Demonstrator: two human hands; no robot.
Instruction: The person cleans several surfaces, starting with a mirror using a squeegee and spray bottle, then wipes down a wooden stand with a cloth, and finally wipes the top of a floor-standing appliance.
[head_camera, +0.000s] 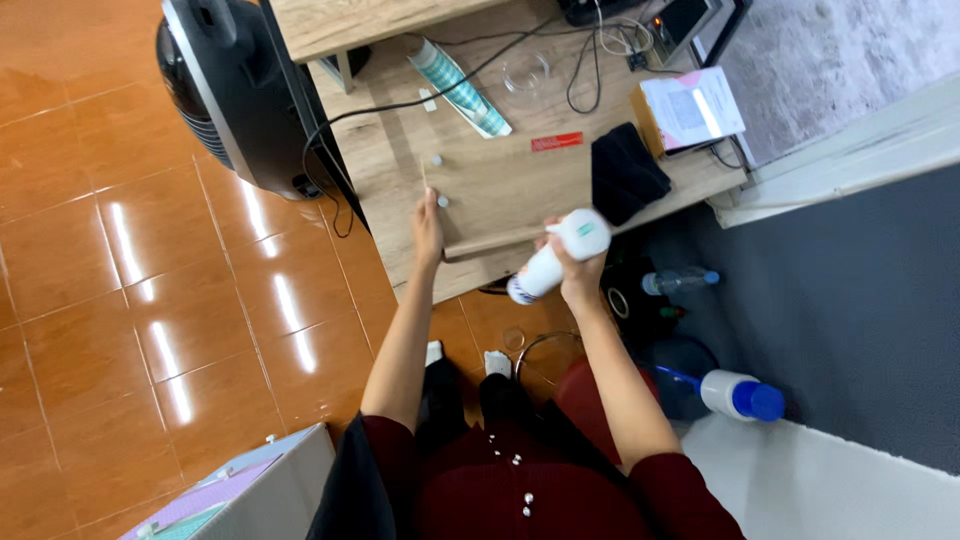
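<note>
My right hand (578, 262) is gripping a smooth white plastic bottle (555, 257), fingers wrapped round its cylindrical body, its capped end tilting over the near edge of the wooden desk (500, 185). My left hand (428, 228) is pinching a thin pale stick (424, 178), upright above the matte wood grain. 2 small round caps (440, 180) are lying just beside that hand. A soft black cloth (625, 172) is resting near the bottle.

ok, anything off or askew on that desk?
Mostly cable clutter. The wooden board sits skewed, overhanging the desk edge. The right hand holds a white bottle tipped over; no spill visible.
</note>
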